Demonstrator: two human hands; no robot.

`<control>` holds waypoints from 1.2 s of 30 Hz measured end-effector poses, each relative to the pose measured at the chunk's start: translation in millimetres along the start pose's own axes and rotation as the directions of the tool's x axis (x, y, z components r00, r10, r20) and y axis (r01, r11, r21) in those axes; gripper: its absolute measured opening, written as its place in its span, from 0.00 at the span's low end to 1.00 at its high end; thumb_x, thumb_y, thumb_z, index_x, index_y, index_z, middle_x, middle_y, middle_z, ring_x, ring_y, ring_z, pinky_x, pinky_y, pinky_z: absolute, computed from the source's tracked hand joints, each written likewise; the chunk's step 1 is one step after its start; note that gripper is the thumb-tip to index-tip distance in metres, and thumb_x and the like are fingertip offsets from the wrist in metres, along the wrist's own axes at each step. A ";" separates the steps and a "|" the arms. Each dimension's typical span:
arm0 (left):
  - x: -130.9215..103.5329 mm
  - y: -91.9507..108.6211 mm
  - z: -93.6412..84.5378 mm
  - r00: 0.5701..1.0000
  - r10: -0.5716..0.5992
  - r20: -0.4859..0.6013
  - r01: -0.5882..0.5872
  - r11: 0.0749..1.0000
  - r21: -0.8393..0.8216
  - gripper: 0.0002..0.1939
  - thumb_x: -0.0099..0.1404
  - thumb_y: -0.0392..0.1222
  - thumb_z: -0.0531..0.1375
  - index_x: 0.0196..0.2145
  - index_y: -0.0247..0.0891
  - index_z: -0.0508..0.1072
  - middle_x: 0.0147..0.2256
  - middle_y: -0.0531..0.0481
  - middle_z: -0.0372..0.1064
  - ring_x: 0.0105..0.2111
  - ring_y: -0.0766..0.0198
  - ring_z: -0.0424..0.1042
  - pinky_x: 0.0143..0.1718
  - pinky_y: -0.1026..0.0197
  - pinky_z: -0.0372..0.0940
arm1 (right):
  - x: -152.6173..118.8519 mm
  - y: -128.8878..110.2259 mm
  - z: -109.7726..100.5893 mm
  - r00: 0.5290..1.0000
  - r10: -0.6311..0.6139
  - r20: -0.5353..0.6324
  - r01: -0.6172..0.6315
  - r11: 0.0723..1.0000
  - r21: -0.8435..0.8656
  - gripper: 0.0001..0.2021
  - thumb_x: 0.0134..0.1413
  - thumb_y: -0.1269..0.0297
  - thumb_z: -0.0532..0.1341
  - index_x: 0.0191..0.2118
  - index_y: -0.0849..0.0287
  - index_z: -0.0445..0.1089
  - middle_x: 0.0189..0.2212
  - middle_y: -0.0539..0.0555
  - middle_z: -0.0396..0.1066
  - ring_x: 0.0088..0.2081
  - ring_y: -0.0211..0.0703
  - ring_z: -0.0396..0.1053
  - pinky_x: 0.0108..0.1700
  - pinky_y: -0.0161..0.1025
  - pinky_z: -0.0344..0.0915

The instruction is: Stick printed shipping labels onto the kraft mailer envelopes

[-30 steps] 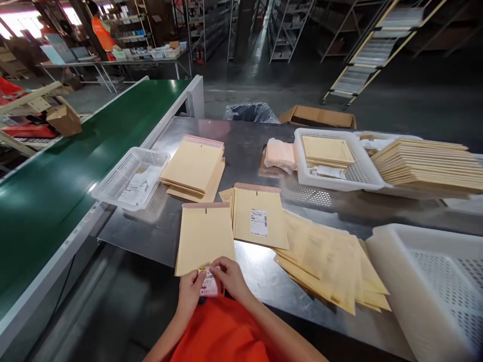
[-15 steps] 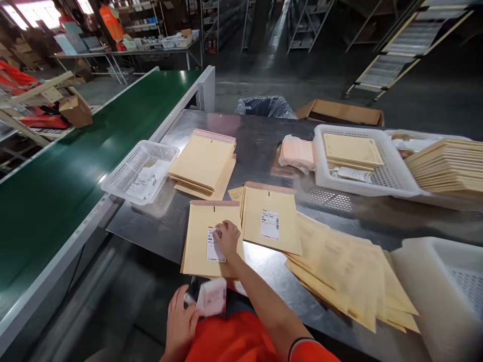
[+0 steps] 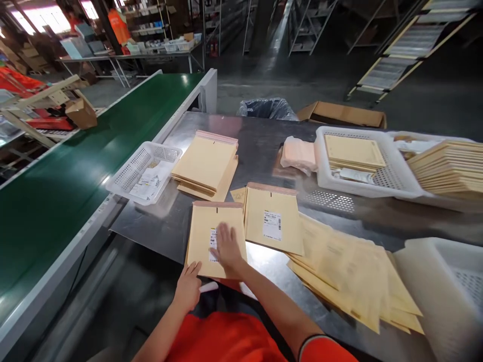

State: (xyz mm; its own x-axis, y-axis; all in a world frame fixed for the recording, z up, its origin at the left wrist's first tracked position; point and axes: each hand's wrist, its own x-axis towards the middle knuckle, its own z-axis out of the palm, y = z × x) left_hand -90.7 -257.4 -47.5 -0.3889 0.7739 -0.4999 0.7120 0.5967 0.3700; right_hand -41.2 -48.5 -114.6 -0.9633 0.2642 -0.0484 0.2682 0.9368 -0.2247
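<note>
Dim light — a window [image 3: 42, 20] glows upper left, glare streaks the tabletop [image 3: 264, 261], the right hand [image 3: 228, 249] blurs.

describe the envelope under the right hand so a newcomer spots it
Beside the green conveyor belt stands a metal table. At its near edge lies the tan envelope, left of another labelled envelope; only its label is partly covered by the right hand.

Near label [image 3: 213, 244], on the near envelope [image 3: 201, 221]: partly hidden from me under the right hand [image 3: 229, 250]; fingers [image 3: 223, 233] blurred. Second label [image 3: 272, 225], neighbouring envelope [image 3: 255, 216]: print too small for me to read. White item [image 3: 210, 287], beside the left hand [image 3: 188, 287]: partly hidden, kind not clear to me. White bin [image 3: 418, 266] and envelope stack [image 3: 449, 168]: cut off at my right edge. Ladder [image 3: 391, 72]: top cropped. Distant person in orange [image 3: 118, 27]: blurred.
</note>
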 end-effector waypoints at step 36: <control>-55.0 43.7 -168.8 0.814 0.058 -0.578 -0.099 0.994 -0.040 0.21 0.68 0.43 0.43 0.38 0.38 0.75 0.40 0.41 0.75 0.43 0.56 0.73 0.45 0.55 0.68 | -84.6 -42.6 -108.2 0.993 -0.119 0.011 0.024 0.287 0.958 0.09 0.51 0.57 0.62 0.30 0.56 0.66 0.27 0.47 0.66 0.30 0.37 0.64 0.32 0.34 0.62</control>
State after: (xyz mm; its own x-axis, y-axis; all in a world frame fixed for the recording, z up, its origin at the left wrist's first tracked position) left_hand -136.8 -238.1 128.3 -0.6129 0.7873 0.0674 0.7234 0.5248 0.4486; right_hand 30.5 -85.9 4.3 -0.9885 0.1478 -0.0323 0.0409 0.0554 -0.9976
